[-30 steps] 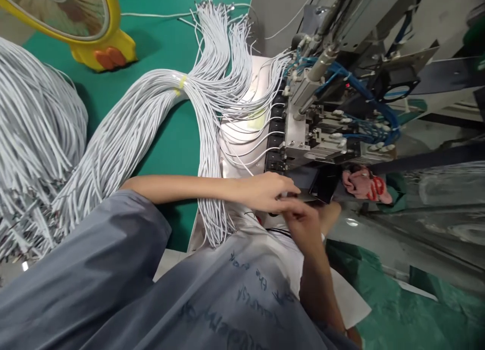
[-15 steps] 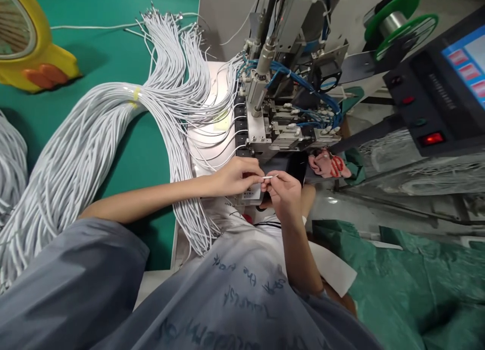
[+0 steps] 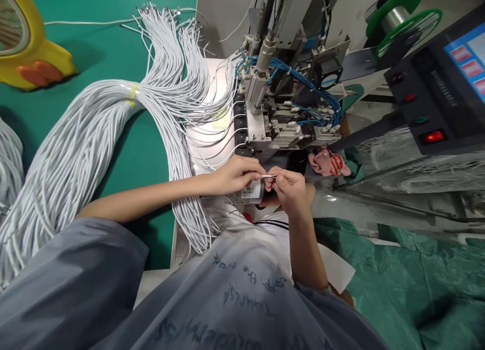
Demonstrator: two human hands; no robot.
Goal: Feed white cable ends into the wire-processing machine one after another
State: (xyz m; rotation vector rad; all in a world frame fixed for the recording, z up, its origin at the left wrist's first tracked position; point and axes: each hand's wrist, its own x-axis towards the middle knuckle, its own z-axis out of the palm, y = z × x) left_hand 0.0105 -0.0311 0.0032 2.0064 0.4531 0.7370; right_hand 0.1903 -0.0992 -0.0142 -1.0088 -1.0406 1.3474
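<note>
White wire pinched between both hands at frame centre.
Grey sleeve (image 3: 76,289) lies nearest; left hand (image 3: 235,176) and right hand (image 3: 290,188) each press fingertips shut on the wire (image 3: 270,176). It lies level, long axis left to right, with a short stretch bare between them. Just beyond stands the machine (image 3: 265,133). A bundle (image 3: 94,138) fans across the green table (image 3: 151,153) at left, and a panel (image 3: 435,87) sits upper right.

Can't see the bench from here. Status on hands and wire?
Left hand and right hand pinch one white wire end. Machine just beyond. Nothing between.
</note>
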